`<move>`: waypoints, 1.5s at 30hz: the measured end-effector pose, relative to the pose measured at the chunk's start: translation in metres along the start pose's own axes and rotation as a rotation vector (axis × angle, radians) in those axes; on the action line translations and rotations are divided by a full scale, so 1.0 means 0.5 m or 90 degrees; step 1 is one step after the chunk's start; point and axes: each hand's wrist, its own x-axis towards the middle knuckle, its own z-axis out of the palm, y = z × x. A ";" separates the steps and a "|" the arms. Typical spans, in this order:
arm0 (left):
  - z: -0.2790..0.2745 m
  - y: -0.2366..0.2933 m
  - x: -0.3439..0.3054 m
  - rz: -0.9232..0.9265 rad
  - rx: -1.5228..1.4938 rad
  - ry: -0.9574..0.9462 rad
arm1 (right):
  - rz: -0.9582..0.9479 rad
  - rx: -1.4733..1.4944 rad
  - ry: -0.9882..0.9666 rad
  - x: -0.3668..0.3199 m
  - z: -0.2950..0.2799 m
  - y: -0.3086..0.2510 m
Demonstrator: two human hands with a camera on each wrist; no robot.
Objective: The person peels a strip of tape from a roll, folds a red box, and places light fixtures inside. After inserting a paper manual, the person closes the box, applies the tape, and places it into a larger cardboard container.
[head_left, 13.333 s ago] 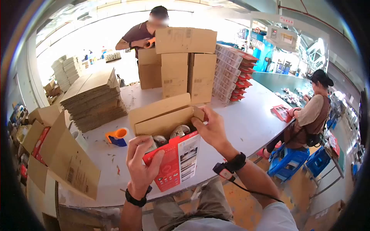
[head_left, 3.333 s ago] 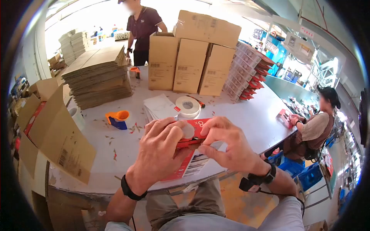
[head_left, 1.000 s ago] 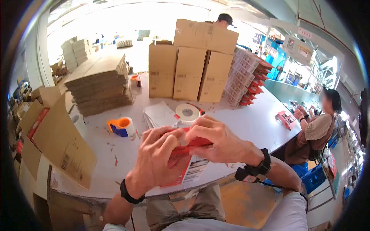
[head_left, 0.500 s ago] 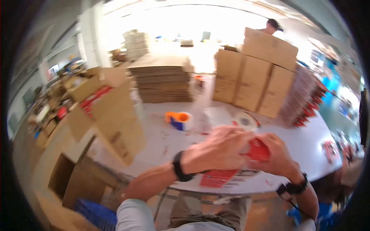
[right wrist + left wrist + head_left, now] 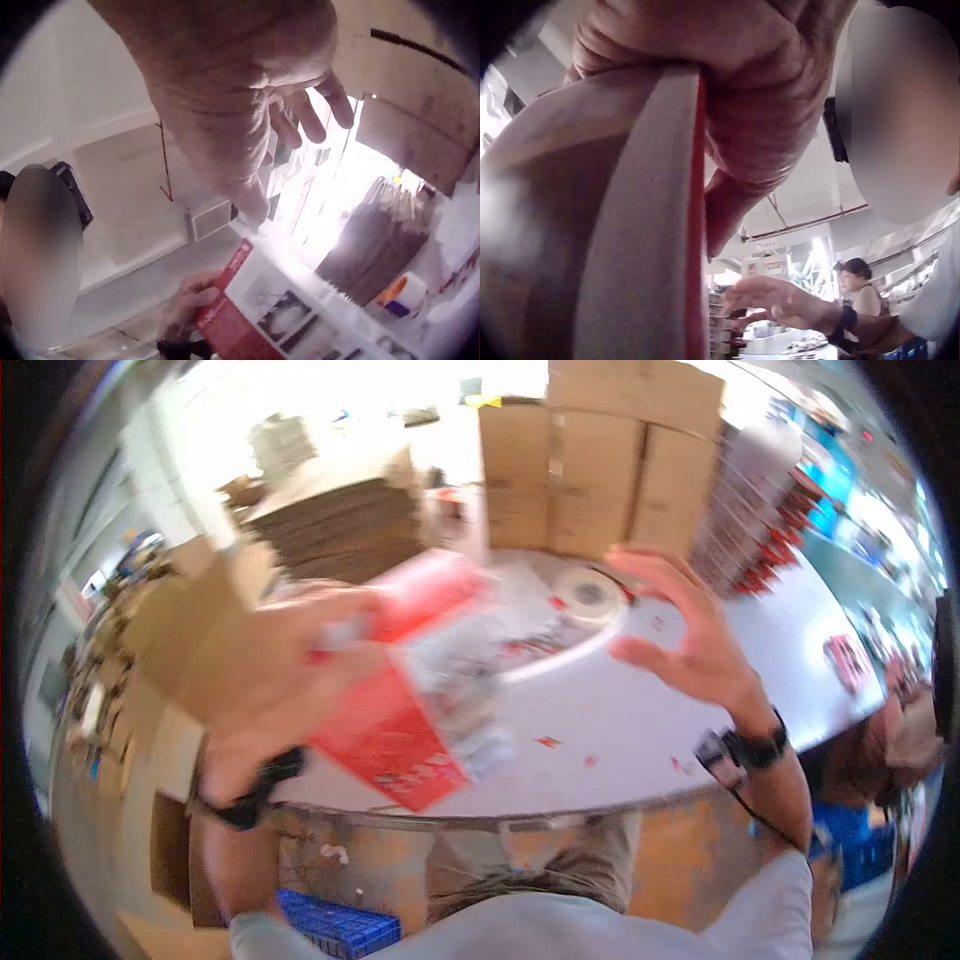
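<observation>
My left hand [image 5: 262, 672] grips a flat red and white printed box [image 5: 418, 682] and holds it up above the table's left front edge; the head view is blurred by motion. In the left wrist view the fingers [image 5: 765, 97] curl round the box's red edge [image 5: 696, 225]. My right hand [image 5: 672, 628] hovers to the right of the box, fingers spread, holding nothing. From the right wrist I see those fingers [image 5: 304, 112] spread, with the box [image 5: 251, 315] below, apart from them.
A white tape roll [image 5: 590, 592] lies on the white table [image 5: 640, 730] behind the box. Brown cartons [image 5: 600, 460] stand stacked at the back, flat cardboard [image 5: 345, 525] left of them, red packs [image 5: 770, 500] on the right. An open carton [image 5: 190, 630] stands left. A seated person [image 5: 895, 735] is at far right.
My right hand has come off the box and spread; the left hand alone has lifted the box up and to the left. The head view has swung.
</observation>
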 end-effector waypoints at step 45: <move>0.697 0.014 -0.090 -0.337 -1.015 -0.311 | 0.234 0.391 -0.760 -0.054 0.260 0.401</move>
